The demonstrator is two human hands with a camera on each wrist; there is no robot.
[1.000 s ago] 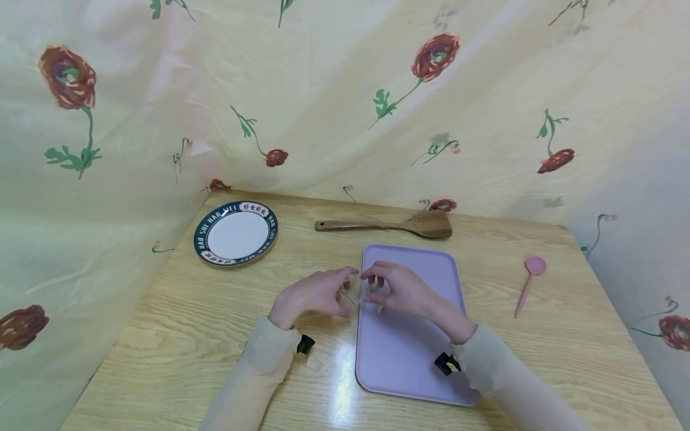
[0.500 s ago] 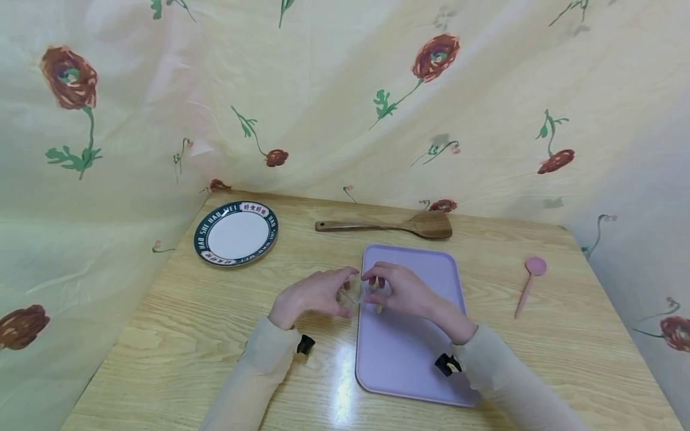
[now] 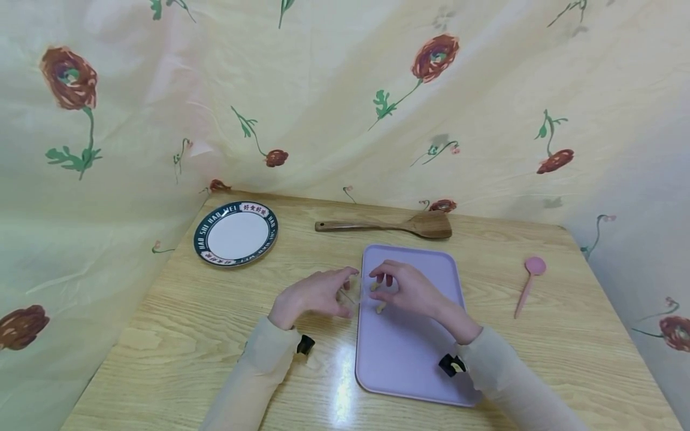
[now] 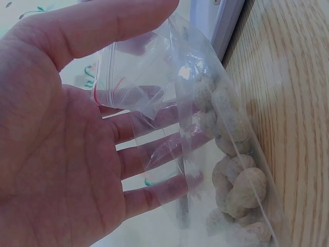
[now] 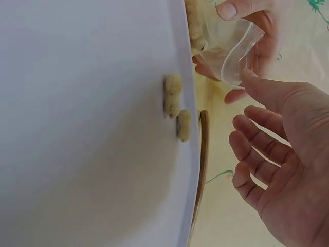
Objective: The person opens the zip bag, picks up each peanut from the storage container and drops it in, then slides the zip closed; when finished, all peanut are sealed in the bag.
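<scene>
My left hand (image 3: 318, 293) holds a clear zip bag (image 4: 159, 67) beside the tray's left edge, its thumb at the mouth and its fingers spread along the plastic. Unshelled peanuts (image 4: 247, 188) fill the lower part of the bag, close over the wooden table. Across from it, my right hand (image 3: 406, 289) hovers above the lilac tray (image 3: 399, 359) with fingers loosely bent and nothing between them. In the right wrist view its thumb tip overlaps the bag's mouth. Two peanuts, one (image 5: 172, 96) next to another (image 5: 183, 125), lie inside the tray near its edge.
A white plate (image 3: 237, 235) with a dark lettered rim is at the back left. Behind the tray lies a wooden spatula (image 3: 383, 225), and a pink spoon (image 3: 530, 281) lies to the right. A flowered cloth (image 3: 323, 102) hangs behind the table.
My right hand has drawn slightly to the right, away from the bag, so the two peanuts on the tray show more fully. The left hand has stayed where it was.
</scene>
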